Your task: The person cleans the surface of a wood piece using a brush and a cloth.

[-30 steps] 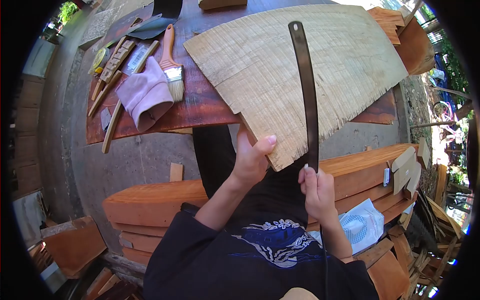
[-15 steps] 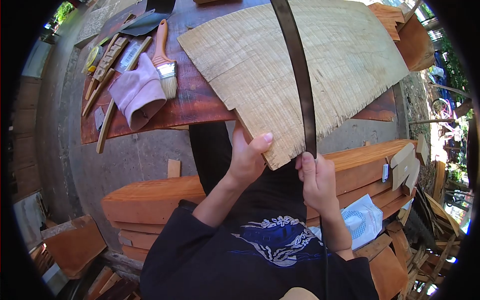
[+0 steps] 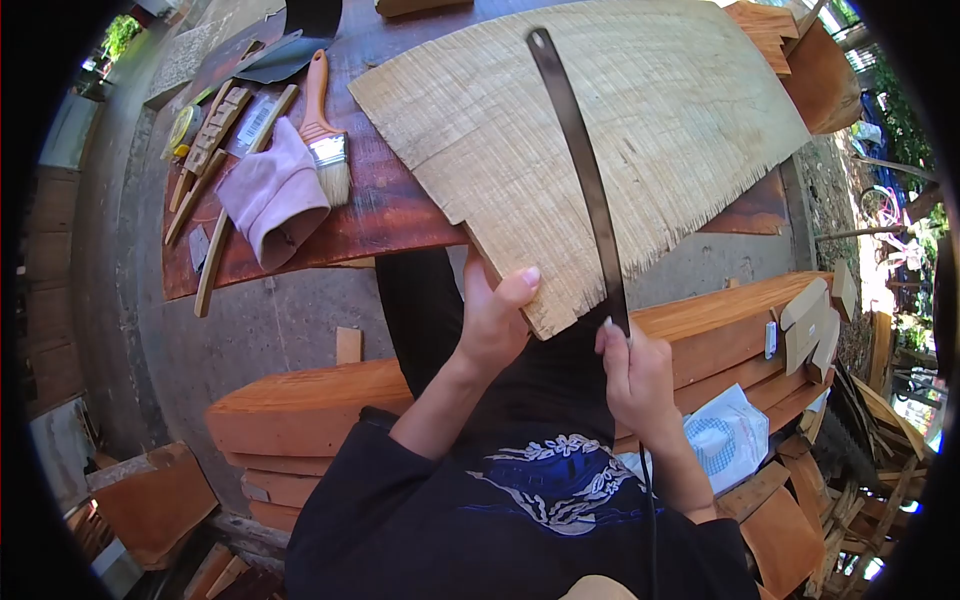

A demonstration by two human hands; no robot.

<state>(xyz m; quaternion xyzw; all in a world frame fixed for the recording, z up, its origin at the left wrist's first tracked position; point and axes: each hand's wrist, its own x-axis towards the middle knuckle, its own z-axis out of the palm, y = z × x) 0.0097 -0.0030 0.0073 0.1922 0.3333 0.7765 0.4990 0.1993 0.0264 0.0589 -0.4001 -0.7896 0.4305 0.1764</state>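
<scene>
My left hand (image 3: 495, 315) grips the near left corner of a wide, pale wooden board (image 3: 590, 130), its thumb on top and the other fingers mostly hidden underneath. A long, narrow saw (image 3: 583, 160), dark and with a hole at its far tip, lies across the board. My right hand (image 3: 638, 375) is closed around its near end, just off the board's ragged near edge. Motion blurs the blade, and I cannot make out its teeth. The board rests on a reddish-brown table (image 3: 375, 215) and sticks out over its front edge.
On the table's left lie a paintbrush (image 3: 325, 140), a pink glove (image 3: 275, 190), a tape measure (image 3: 183, 130) and several wooden sticks. Stacked timber beams (image 3: 300, 405) flank my legs, with a white plastic bag (image 3: 730, 435) on the right. Wood scraps (image 3: 150, 500) lie lower left.
The saw has slid toward me across the board, bringing its far tip into view. My right hand has moved slightly down and right, while my left hand keeps its hold.
</scene>
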